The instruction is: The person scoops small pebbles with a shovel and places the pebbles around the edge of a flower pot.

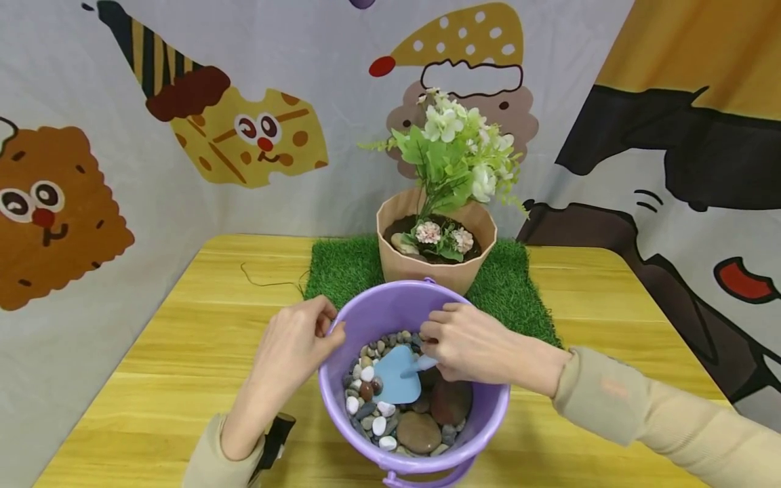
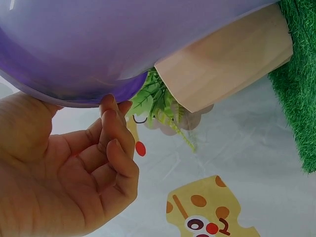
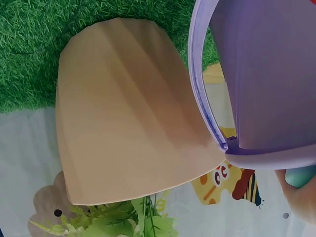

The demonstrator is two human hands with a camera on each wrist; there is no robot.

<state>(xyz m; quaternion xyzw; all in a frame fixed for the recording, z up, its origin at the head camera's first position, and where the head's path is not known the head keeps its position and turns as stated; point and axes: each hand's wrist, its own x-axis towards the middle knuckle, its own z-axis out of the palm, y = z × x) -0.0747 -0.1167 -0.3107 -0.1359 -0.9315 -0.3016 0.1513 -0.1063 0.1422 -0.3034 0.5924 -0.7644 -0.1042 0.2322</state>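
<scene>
A purple bucket (image 1: 335, 400) holds small pebbles (image 1: 379, 425), larger brown stones (image 1: 418, 432) and a blue shovel (image 1: 398, 377). At the bucket's left rim, the left hand (image 1: 291, 347) pinches the edge between thumb and fingers; in the left wrist view this hand (image 2: 84, 168) has its fingertips at the rim of the bucket (image 2: 123, 44). Over the right part of the bucket, the right hand (image 1: 472, 343) grips the shovel's handle, its blade lying over the pebbles. The right wrist view shows only part of that hand (image 3: 301, 197) beyond the bucket's rim (image 3: 271, 158).
Behind the bucket, a beige pot (image 1: 427, 271) with white flowers (image 1: 454, 135) and pink flowers (image 1: 428, 232) stands on a green grass mat (image 1: 344, 264). A thin dark string (image 1: 268, 282) lies on the wooden table (image 1: 183, 352). A printed cloth (image 1: 342, 203) hangs behind.
</scene>
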